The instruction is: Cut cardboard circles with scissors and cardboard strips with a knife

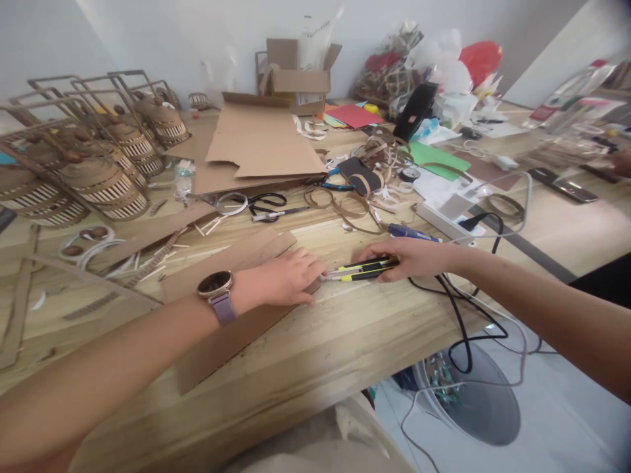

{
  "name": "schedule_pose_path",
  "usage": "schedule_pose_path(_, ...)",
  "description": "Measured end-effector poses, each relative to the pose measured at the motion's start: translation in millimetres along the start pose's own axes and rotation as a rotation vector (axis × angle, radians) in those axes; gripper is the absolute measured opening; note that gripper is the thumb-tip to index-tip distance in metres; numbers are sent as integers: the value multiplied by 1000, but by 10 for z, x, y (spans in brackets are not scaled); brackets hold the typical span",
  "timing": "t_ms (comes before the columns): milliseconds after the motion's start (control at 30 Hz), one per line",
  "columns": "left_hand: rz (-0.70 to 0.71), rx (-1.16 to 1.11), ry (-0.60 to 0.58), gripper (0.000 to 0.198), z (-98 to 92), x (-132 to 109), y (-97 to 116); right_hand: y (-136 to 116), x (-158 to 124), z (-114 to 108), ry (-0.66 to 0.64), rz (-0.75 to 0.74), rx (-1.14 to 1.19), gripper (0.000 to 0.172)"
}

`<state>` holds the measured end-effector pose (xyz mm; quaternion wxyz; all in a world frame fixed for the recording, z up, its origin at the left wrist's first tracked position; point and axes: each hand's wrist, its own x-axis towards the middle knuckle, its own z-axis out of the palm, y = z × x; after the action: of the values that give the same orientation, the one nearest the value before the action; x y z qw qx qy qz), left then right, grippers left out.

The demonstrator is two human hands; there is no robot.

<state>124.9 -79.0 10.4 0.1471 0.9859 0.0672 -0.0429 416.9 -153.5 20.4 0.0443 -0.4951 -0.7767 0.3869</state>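
My left hand (290,276), with a watch (215,284) on the wrist, lies over a brown cardboard piece (217,348). Its thumb is apart from the other fingers, and the fingertips reach the front end of a yellow-and-black utility knife (367,268). Closed around the rear part of that knife is my right hand (407,257). Two yellow-edged black strips show on it; whether these are one tool or two side by side is not clear. Just behind my right hand lies a blue tool (411,232), partly covered.
Woven lantern-like baskets (106,180) stand at the left. Large cardboard sheets (266,141) and an open box (300,82) are at the back. A white power strip (448,220) with black cables (456,328) is right. A grey bin (488,401) stands below the table edge.
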Motion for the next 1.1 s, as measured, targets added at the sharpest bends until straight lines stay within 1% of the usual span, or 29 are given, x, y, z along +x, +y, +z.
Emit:
schedule_pose_path(67, 19, -10, 16, 36, 11, 0, -15, -6, 39, -10, -21, -6, 1, 42)
schedule_pose_path(133, 11, 10, 21, 38, 39, -7, -21, -5, 70, -16, -41, -15, 13, 42)
schedule_pose_path(233, -59, 115, 49, 52, 139, -67, 18, 12, 103, -31, -55, -46, 16, 44)
schedule_pose_path(333, -118, 208, 136, 68, 319, -212, 111, 41, 124, -51, -60, -113, -8, 43)
schedule_pose_path(367, -122, 219, 157, 69, 389, -270, 145, 49, 129, -53, -63, -141, -15, 43)
schedule_pose_path(500, -173, 206, 186, 56, 636, -435, 243, 68, 148, -19, -60, -228, -47, 43)
schedule_pose_path(600, -215, 179, 199, 51, 725, -448, 274, 74, 141, 42, -33, -270, -76, 43)
schedule_pose_path(700, -230, 173, 200, 50, 730, -423, 290, 84, 110, 100, 1, -285, -98, 44)
schedule_pose_path(833, -250, 189, 210, 49, 682, -391, 269, 127, 73, 148, 54, -273, -93, 44)
schedule_pose_path(933, -283, 212, 215, 49, 637, -340, 198, 186, 77, 154, 87, -265, -89, 45)
schedule_pose_path(1100, -328, 197, 181, 49, 576, -238, 70, 257, 103, 130, 134, -249, -129, 46)
